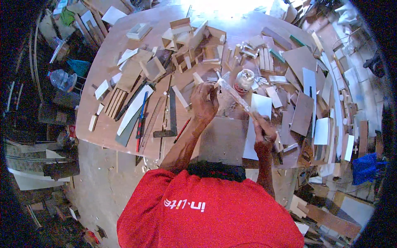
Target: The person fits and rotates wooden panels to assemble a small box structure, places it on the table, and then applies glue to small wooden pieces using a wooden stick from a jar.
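Note:
My right hand [264, 133] is wrapped round the near end of a long pale-handled tool [236, 97]. The tool slants up and left, and its far end, which looks like a narrow crosspiece, reaches the fingertips of my left hand [205, 102]. Those fingers are pinched together; what lies between them is too small to tell. A small wood block [198, 78] shows just beyond the left knuckles, and I cannot tell whether the hand touches it. Right of the tool's far end stands an open jar [244, 81] with whitish stuff in and around its mouth. A flat board [221, 140] lies between my forearms.
Left of my left arm lie a try square [172, 113], a red pen [182, 130], a ruler [152, 123] and a handsaw [134, 111]. Small wooden boxes [180, 35] crowd the far middle. Boards and offcuts [302, 114] cover the right side of the table [93, 128].

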Action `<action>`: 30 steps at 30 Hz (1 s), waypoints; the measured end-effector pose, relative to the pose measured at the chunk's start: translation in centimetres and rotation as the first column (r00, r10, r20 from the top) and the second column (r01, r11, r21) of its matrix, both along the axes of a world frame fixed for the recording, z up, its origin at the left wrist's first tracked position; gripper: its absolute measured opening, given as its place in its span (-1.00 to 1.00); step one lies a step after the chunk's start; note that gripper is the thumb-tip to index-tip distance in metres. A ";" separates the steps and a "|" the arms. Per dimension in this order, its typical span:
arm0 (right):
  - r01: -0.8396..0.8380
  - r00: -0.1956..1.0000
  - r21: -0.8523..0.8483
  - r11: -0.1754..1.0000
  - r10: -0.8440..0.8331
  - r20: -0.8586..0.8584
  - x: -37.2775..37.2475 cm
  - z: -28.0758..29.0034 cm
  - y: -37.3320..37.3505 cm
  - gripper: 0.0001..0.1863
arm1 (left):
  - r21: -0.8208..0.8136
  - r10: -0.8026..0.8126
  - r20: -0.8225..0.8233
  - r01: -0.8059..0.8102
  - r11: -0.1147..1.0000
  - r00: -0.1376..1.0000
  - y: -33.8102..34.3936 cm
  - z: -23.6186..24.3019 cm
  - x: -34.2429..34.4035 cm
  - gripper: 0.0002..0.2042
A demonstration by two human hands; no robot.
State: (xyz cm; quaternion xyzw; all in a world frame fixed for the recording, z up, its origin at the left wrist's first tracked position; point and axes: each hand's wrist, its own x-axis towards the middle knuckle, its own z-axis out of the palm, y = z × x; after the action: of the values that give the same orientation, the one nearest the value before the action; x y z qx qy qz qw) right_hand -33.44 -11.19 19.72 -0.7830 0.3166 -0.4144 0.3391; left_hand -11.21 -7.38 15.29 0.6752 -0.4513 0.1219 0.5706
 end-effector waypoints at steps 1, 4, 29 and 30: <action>-0.015 0.999 -0.015 1.000 0.016 0.034 -0.3 -0.4 -0.1 -0.72 | -0.015 -0.001 0.022 0.002 1.000 1.000 0.0 0.3 0.0 -0.80; 0.110 0.993 -0.011 0.994 -0.109 0.042 -0.3 -1.4 -0.2 -0.71 | 0.011 0.025 0.061 -0.025 1.000 0.998 0.3 1.0 -0.3 -0.81; 0.135 0.959 0.549 0.825 -0.248 0.136 0.4 -2.1 -1.8 -0.73 | 0.008 -0.030 0.031 0.030 1.000 0.999 0.5 1.1 0.0 -0.86; 0.118 0.960 0.510 0.852 -0.229 0.161 0.3 -1.7 -1.6 -0.74 | 0.007 -0.023 0.047 0.022 1.000 0.999 0.5 1.0 0.1 -0.87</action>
State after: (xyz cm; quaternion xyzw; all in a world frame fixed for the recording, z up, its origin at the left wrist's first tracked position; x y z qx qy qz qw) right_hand -33.16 -12.76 17.98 -0.5879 0.4433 -0.4308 0.5217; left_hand -11.10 -6.89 16.32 0.6690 -0.4726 0.1298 0.5588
